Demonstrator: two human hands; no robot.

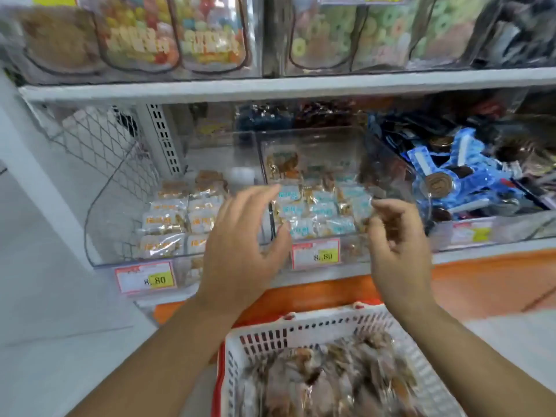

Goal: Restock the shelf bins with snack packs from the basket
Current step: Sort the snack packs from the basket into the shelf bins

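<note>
Snack packs [331, 377], brownish and blurred, lie heaped in a white slotted basket [301, 326] below the middle bin [331, 152], a clear box on the lower shelf. Both forearms reach up from either side of the basket toward that bin. The left hand [240, 245] is raised before the bin's left front corner, back toward the camera, fingers spread and loosely bent, gripping nothing. The right hand [400, 245] is at the bin's right front corner, fingers curled inward with thumb and forefinger tips close together; motion blur hides whether a pack is pinched there.

Inside the middle bin lie teal-labelled packs [319, 209], and a price tag [316, 254] hangs on its front. Left of it are orange-labelled packs [177, 218] in a neighbouring bin, then a wire mesh panel [99, 145]. Right of it are blue wrapped biscuits [451, 179]. Above it, on the upper shelf, stand clear bags of coloured sweets [141, 34].
</note>
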